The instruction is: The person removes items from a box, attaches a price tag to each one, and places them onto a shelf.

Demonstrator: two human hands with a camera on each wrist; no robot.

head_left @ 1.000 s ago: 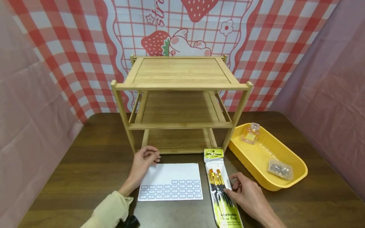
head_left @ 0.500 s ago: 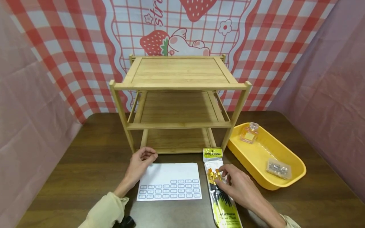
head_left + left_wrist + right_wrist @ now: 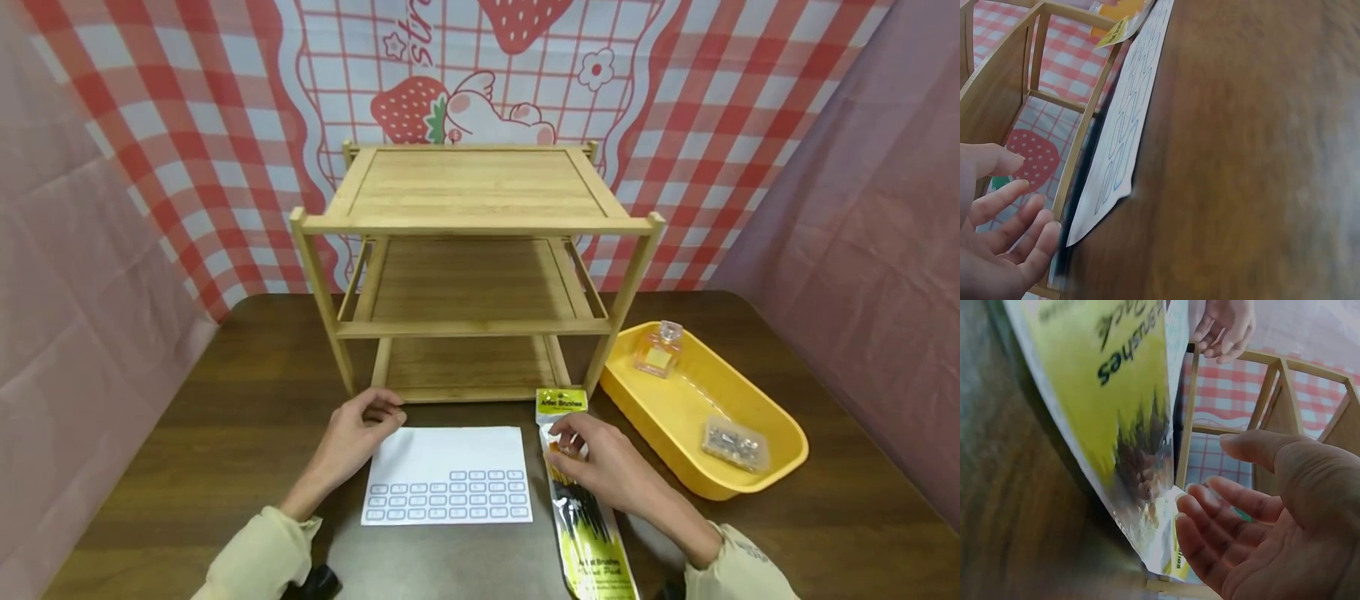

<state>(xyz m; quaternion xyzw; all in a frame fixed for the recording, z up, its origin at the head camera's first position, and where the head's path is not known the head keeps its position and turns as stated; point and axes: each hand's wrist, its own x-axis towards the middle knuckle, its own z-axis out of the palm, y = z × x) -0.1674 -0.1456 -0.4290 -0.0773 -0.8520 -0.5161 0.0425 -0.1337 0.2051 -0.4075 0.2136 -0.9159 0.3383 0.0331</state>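
We see a bare left hand [image 3: 356,433] and a bare right hand [image 3: 611,462], both with short nails, below loose cloth sleeves of pale, creamy yellow. We find the left sleeve [image 3: 258,554] creased and softly gathered at its cuff, with a rounded black piece [image 3: 318,583] just beside it, only partly in view. On the right sleeve [image 3: 738,575], in the same pale cloth, we notice a dark marking [image 3: 752,550] too small for us to read.
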